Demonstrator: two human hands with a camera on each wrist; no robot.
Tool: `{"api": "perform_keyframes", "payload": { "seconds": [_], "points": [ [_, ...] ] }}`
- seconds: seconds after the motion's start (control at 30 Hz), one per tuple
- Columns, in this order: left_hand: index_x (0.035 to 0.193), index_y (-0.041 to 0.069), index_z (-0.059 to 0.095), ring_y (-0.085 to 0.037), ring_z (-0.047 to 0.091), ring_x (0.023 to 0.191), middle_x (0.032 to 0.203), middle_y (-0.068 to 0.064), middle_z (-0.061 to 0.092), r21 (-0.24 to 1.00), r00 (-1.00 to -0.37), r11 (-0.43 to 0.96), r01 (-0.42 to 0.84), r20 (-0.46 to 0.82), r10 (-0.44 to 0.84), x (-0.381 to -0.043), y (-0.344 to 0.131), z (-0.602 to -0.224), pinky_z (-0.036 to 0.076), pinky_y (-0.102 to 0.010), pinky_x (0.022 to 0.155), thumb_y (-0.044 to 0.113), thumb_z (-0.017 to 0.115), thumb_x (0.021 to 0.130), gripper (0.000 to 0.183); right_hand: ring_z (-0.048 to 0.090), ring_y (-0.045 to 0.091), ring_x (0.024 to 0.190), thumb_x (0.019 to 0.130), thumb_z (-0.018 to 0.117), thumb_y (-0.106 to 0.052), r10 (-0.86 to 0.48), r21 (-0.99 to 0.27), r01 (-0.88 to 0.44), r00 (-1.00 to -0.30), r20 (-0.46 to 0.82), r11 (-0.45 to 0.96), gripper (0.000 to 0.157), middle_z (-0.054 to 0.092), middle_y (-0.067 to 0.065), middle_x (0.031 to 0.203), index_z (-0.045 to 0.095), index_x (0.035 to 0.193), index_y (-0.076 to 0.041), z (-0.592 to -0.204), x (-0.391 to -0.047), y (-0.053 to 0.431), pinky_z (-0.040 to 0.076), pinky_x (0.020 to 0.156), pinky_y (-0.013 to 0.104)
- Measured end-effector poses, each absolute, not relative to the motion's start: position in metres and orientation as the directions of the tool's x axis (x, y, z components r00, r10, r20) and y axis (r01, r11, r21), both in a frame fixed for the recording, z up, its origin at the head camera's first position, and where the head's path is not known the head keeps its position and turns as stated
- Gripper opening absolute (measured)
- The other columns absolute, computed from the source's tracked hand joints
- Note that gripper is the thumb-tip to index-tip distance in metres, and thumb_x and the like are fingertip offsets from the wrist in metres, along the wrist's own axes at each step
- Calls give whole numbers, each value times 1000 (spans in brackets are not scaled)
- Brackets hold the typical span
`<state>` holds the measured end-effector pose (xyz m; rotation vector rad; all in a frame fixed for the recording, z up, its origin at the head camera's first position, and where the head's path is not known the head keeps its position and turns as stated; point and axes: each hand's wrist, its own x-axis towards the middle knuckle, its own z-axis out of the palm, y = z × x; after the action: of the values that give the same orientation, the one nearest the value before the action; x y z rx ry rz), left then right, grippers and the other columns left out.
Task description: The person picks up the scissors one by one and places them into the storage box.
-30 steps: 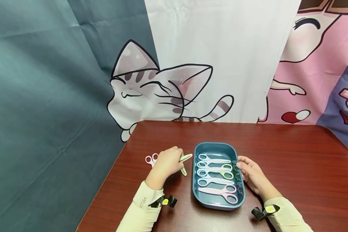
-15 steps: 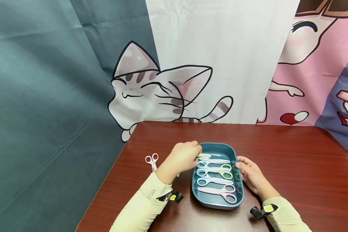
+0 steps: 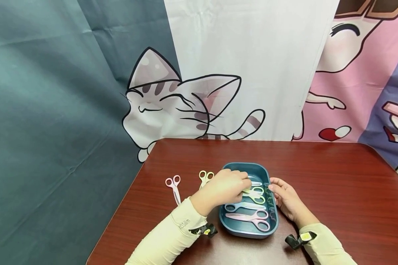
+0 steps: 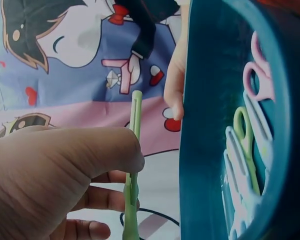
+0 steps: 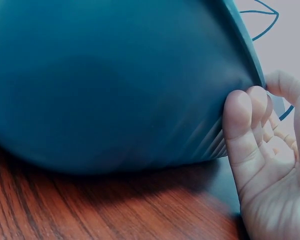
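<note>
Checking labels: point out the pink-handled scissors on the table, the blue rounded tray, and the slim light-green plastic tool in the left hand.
Pink-handled scissors (image 3: 174,189): head view, between handles and blades.
Blue rounded tray (image 5: 115,95): right wrist view, outer wall.
Light-green tool (image 4: 137,120): left wrist view, slotted end.

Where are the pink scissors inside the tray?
In the head view, the pink scissors lie at the near end of the tray, beside blue scissors.

Right fingers (image 5: 238,112) grip blue tray (image 5: 115,90) on tabletop (image 5: 135,210).
</note>
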<state>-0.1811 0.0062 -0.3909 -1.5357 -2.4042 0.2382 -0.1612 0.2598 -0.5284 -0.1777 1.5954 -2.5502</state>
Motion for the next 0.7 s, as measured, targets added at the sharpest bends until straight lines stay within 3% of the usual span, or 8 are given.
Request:
{"api": "perform_keyframes", "payload": {
  "seconds": [0.43, 0.7],
  "points": [
    [103, 27, 69, -5, 57, 90, 93, 12, 58, -305, -248, 258, 917, 73, 966, -168, 19, -407, 45, -25, 67, 18, 64, 91, 16, 68, 8, 73, 104, 46, 0, -195, -897, 47, -980, 45, -439, 15, 69, -3, 89, 54, 115, -8, -528, -161, 260, 58, 62, 23],
    [100, 28, 68, -5, 57, 91, 96, 13, 58, -307, -208, 222, 925, 78, 975, -166, 22, -416, 46, -26, 69, 21, 65, 88, 14, 68, 9, 74, 103, 45, 1, -215, -886, 50, -975, 57, -460, 16, 68, -2, 89, 53, 115, -6, -529, -162, 261, 58, 62, 23]
  ]
}}
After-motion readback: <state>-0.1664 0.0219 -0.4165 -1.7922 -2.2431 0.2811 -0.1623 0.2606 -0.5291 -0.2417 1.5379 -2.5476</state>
